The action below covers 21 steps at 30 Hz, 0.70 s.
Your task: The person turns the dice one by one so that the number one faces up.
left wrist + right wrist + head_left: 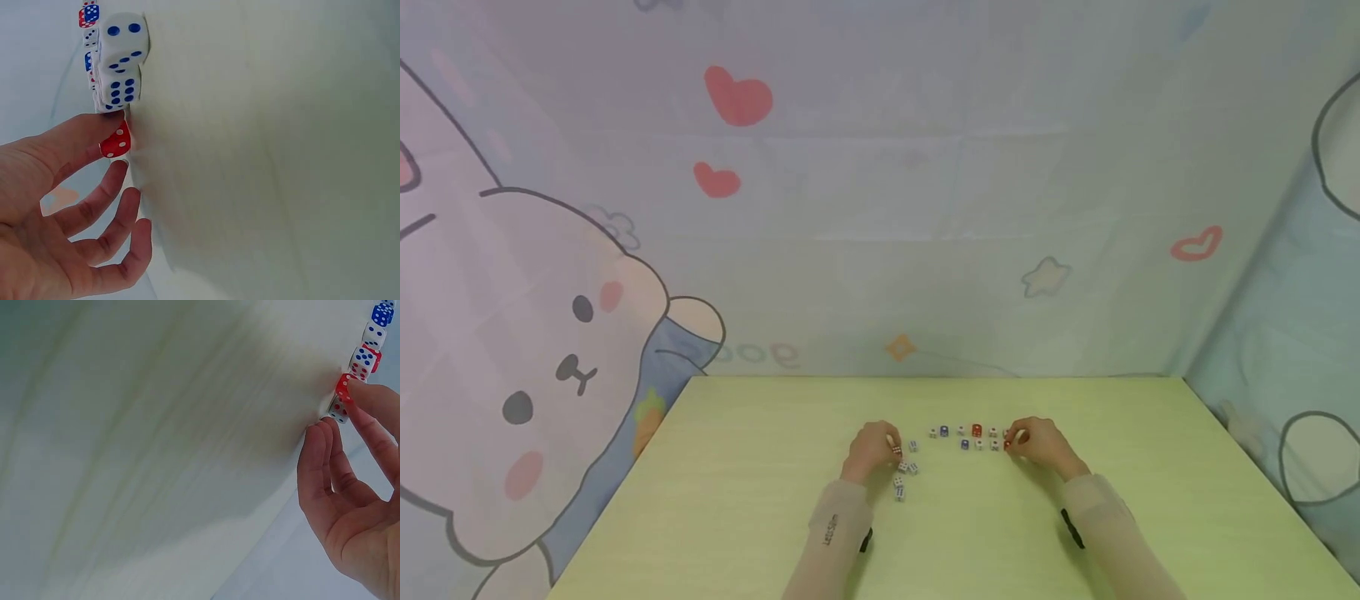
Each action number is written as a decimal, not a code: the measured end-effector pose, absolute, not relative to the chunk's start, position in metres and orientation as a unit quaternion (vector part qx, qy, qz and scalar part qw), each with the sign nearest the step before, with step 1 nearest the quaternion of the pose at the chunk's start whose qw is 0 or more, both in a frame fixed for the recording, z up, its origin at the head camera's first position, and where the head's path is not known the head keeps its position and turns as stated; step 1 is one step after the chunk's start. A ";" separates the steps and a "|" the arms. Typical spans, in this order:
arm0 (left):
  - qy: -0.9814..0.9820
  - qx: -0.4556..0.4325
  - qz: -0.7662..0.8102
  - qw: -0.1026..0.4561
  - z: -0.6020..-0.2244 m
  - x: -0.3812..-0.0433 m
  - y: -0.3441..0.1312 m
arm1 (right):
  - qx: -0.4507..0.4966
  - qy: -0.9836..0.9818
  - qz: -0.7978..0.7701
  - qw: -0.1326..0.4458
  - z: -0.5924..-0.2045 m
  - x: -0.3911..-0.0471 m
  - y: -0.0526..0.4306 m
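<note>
While left hand (871, 450) and right hand (1041, 443) each pinch one red die (116, 142), two blue dice (944, 431) between

1. The right hand (357, 515) is at the right edge, its upper fingers pinching a red die (343, 386) with white pips.
2. Just below the pinched die, close to the fingertips, a white die (338, 410) shows red pips and is partly covered.
3. Just above the fingertips is another white die, with blue pips (364, 355); a second red die (377, 360) peeks out behind it.
4. Farther above the fingers come one more white die (375, 335) and a blue die (380, 314).
5. Left of the fingers spreads a pale, faintly streaked worktop (150, 425).
6. Below the fingers, past its edge, shows a pale backdrop (269, 569).
</note>
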State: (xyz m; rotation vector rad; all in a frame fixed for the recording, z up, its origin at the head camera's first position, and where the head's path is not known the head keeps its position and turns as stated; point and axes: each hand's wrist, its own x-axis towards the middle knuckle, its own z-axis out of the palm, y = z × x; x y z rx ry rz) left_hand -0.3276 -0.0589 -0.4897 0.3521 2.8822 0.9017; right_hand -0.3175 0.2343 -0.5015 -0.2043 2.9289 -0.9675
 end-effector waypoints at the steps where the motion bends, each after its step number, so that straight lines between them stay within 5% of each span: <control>1: 0.949 0.114 0.290 0.051 -0.488 -0.327 -0.058 | -0.069 0.948 -0.311 0.025 -0.501 -0.318 0.234; 21: 0.935 0.116 0.328 0.065 -0.487 -0.327 -0.065 | -0.062 0.949 -0.308 0.031 -0.503 -0.319 0.234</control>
